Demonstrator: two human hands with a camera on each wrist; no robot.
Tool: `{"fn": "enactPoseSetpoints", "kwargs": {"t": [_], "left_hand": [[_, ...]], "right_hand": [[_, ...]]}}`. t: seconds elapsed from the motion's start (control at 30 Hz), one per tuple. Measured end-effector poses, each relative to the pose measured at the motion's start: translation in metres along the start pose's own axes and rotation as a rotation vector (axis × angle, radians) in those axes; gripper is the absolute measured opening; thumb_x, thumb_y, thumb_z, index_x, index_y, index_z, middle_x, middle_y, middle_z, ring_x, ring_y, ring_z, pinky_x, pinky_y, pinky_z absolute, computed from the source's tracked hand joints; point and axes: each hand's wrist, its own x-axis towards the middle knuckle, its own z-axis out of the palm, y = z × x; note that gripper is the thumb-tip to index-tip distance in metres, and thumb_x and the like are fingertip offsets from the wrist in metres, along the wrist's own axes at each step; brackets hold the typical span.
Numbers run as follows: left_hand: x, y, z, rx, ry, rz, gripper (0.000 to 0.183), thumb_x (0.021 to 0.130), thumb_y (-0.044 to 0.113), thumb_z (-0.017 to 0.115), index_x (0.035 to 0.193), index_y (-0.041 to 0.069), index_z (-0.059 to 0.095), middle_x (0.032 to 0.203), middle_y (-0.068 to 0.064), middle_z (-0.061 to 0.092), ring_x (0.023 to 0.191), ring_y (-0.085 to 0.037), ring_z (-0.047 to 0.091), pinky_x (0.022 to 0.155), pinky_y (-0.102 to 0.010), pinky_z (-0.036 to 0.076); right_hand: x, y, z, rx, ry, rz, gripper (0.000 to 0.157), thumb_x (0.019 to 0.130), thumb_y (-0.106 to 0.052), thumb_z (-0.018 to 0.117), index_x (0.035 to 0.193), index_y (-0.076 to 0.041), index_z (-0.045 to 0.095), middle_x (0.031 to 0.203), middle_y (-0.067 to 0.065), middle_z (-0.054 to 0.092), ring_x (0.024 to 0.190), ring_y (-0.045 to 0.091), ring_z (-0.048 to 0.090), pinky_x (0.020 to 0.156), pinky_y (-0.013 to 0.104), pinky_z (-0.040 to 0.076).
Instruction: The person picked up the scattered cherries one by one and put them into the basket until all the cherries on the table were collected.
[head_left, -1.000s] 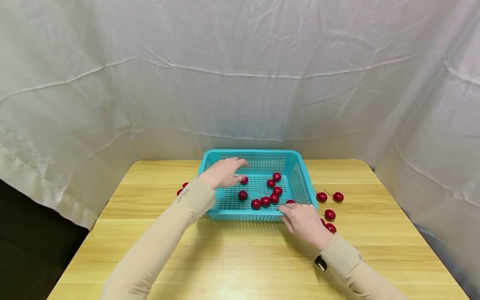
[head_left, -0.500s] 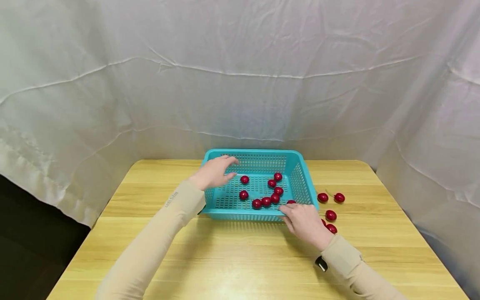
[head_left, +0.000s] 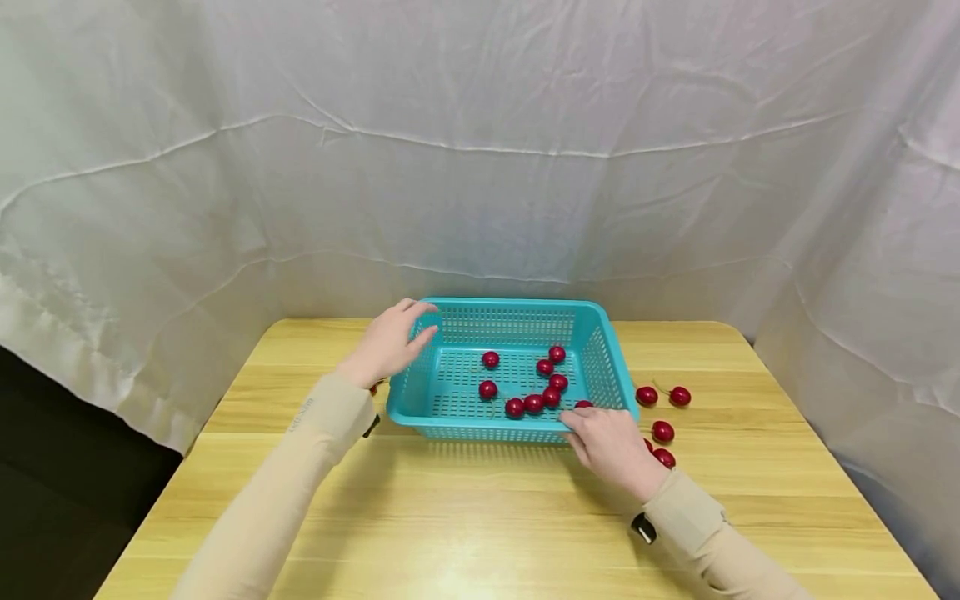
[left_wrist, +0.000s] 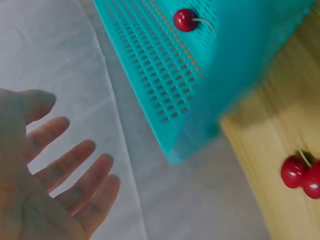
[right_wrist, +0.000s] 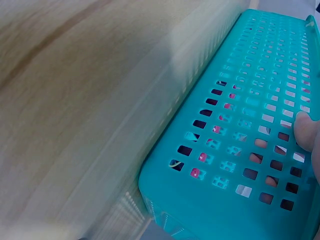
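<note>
A turquoise slotted basket [head_left: 480, 423] stands on the table with several red cherries [head_left: 488, 389] scattered over its floor. My left hand [head_left: 386, 343] hovers over the basket's left rim, fingers spread and holding nothing. In the left wrist view, that hand [left_wrist: 65, 180] is apart from the basket [left_wrist: 150, 75], and a stemmed cherry [left_wrist: 185, 20] lies inside. My right hand [head_left: 611, 446] grips the front rim near the right corner. The right wrist view shows its thumb [right_wrist: 306, 132] against the outside of the slotted wall [right_wrist: 200, 215].
Several loose cherries [head_left: 663, 431] lie on the wooden table [head_left: 465, 517] right of the basket. Left of it are more cherries [left_wrist: 293, 171], mostly hidden by the left arm in the head view. A pale cloth [head_left: 480, 208] hangs behind the table.
My left hand has moved left, from above the basket's inside to its left rim, uncovering a cherry on the basket floor. The right hand stays on the front rim.
</note>
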Motion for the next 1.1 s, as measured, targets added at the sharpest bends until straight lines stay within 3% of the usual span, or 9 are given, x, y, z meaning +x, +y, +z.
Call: {"fn": "enactPoseSetpoints", "kwargs": {"t": [0.27,0.53,0.7,0.93,1.1], "left_hand": [[-0.029,-0.037,0.001,-0.009,0.192,-0.074,0.04,0.103,0.022,0.054,0.139,0.007,0.056,0.146,-0.019,0.051,0.133,-0.042,0.05,0.11,-0.059,0.042],[-0.056,-0.072,0.021,-0.017,0.287,-0.109,0.041,0.1,0.016,0.055,0.14,0.004,0.055,0.151,-0.024,0.044,0.136,-0.047,0.045,0.107,-0.065,0.041],[-0.064,-0.083,0.029,0.032,0.276,-0.111,0.04,0.1,0.015,0.056,0.138,0.004,0.055,0.152,-0.026,0.043,0.137,-0.049,0.043,0.107,-0.066,0.041],[-0.07,-0.095,0.042,0.074,0.159,-0.151,0.036,0.099,0.016,0.056,0.132,0.004,0.058,0.15,-0.026,0.044,0.133,-0.05,0.046,0.108,-0.065,0.041],[-0.073,-0.1,0.051,0.087,0.121,-0.147,0.034,0.097,0.015,0.058,0.129,0.003,0.06,0.143,-0.025,0.051,0.128,-0.049,0.051,0.106,-0.063,0.043]], "right_hand": [[0.001,0.0,-0.001,0.0,-0.004,0.007,0.025,0.079,-0.021,0.084,0.078,-0.019,0.059,0.068,-0.005,0.068,0.053,0.014,0.062,0.041,0.018,0.029],[0.0,0.0,-0.001,0.001,0.005,0.002,0.023,0.077,-0.019,0.085,0.079,-0.019,0.062,0.068,-0.005,0.068,0.054,0.015,0.063,0.041,0.018,0.03],[0.001,0.0,0.0,0.0,0.01,-0.002,0.027,0.078,-0.019,0.085,0.076,-0.019,0.058,0.066,-0.006,0.066,0.052,0.013,0.06,0.041,0.017,0.028],[0.0,-0.001,0.0,0.001,0.005,0.005,0.026,0.078,-0.019,0.085,0.076,-0.02,0.058,0.065,-0.006,0.065,0.052,0.012,0.06,0.041,0.017,0.028],[0.0,-0.001,0.0,-0.002,0.002,0.006,0.027,0.078,-0.02,0.084,0.076,-0.02,0.058,0.064,-0.006,0.064,0.051,0.011,0.058,0.041,0.016,0.026]]}}
